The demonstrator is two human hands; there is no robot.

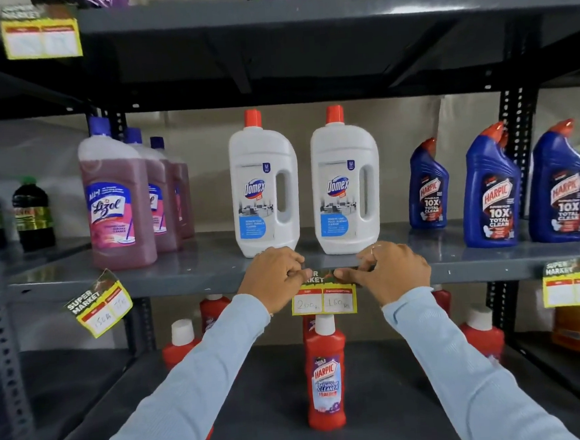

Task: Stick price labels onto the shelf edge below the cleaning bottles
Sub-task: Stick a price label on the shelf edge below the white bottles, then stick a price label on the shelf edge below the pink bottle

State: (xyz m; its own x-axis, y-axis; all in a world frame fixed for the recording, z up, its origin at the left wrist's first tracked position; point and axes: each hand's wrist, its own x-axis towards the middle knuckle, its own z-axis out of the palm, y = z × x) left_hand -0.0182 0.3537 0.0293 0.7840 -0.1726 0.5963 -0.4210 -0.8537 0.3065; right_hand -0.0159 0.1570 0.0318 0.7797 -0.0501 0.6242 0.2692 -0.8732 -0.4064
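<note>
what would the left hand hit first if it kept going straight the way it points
Probably the shelf edge: the left hand already presses the label there. If it cleared the edge, the left Domex bottle stands just behind; depth is unclear.

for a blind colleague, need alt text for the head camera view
Both hands, left hand and right hand, press a price label onto the shelf edge below two white Domex bottles.
</note>
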